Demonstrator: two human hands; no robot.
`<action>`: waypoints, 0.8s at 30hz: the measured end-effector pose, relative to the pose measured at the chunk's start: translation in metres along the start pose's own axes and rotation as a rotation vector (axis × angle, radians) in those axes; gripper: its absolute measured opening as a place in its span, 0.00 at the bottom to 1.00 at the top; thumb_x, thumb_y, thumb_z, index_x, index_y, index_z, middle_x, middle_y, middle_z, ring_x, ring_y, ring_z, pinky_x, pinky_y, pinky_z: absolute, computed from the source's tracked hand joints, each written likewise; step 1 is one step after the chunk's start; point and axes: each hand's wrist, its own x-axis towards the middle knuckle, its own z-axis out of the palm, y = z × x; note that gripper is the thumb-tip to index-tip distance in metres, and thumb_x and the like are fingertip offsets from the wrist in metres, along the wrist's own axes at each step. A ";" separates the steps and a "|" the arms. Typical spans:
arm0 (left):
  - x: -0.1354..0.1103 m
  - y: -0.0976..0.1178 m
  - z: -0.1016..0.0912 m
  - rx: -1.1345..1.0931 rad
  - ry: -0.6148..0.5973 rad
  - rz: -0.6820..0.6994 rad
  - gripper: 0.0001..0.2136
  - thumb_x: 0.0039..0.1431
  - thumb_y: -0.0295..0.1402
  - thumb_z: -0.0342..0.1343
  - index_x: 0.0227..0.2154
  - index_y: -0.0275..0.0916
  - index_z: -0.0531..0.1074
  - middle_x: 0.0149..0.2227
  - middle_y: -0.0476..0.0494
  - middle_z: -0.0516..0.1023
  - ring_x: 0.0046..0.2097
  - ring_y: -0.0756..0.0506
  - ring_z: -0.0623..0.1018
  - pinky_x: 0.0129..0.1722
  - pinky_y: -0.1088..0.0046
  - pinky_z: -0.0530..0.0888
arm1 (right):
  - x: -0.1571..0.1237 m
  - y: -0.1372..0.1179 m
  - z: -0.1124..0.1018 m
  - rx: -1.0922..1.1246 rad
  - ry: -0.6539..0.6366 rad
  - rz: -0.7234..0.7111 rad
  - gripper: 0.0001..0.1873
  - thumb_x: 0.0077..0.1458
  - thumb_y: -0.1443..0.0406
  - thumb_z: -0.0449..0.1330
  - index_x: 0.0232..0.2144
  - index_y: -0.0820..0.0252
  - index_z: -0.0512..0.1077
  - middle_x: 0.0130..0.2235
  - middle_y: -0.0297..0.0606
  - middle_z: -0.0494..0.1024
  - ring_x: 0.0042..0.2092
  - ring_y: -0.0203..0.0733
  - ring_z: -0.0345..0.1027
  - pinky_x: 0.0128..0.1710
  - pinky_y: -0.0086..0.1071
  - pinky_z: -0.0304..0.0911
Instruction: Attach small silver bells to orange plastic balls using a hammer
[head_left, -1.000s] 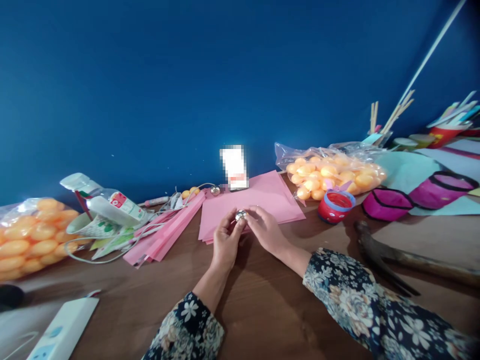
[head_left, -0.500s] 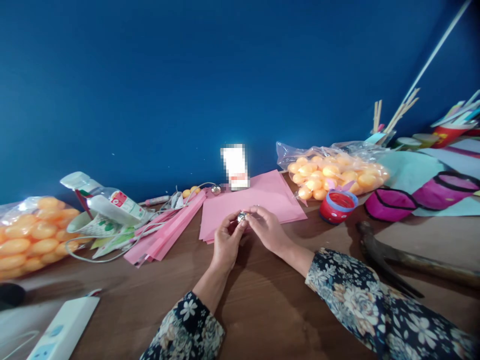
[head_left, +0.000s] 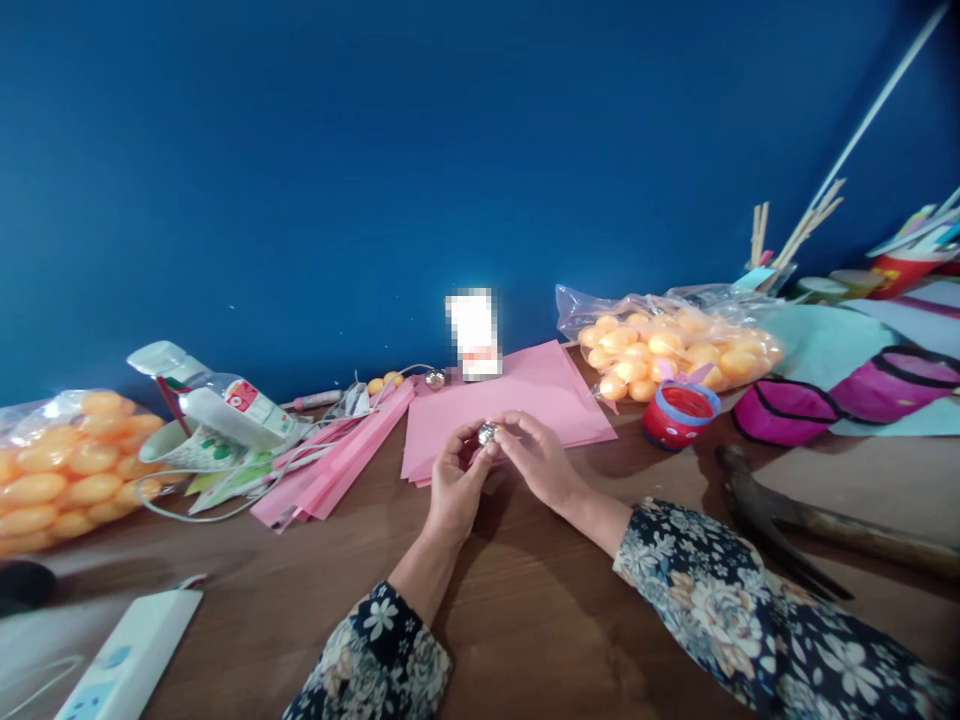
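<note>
Together L hand point(head_left: 454, 490), R hand point(head_left: 536, 462) pinch bell point(head_left: 487, 433) — bag point(head_left: 576, 302): orange balls point(head_left: 675, 352).

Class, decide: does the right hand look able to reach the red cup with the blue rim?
Probably yes: only bare table lies between right hand and red cup, though its fingers pinch the silver ball.

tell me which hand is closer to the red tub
Right. The right hand sits left of the red tub; the left hand is farther left; both pinch a silver ball.
</note>
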 end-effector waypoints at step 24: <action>0.002 -0.002 0.001 0.043 0.027 -0.014 0.22 0.49 0.36 0.60 0.49 0.40 0.67 0.44 0.42 0.75 0.45 0.46 0.75 0.49 0.66 0.68 | 0.003 -0.006 -0.007 -0.125 0.186 -0.056 0.13 0.57 0.58 0.51 0.36 0.60 0.69 0.36 0.38 0.75 0.37 0.38 0.69 0.37 0.30 0.66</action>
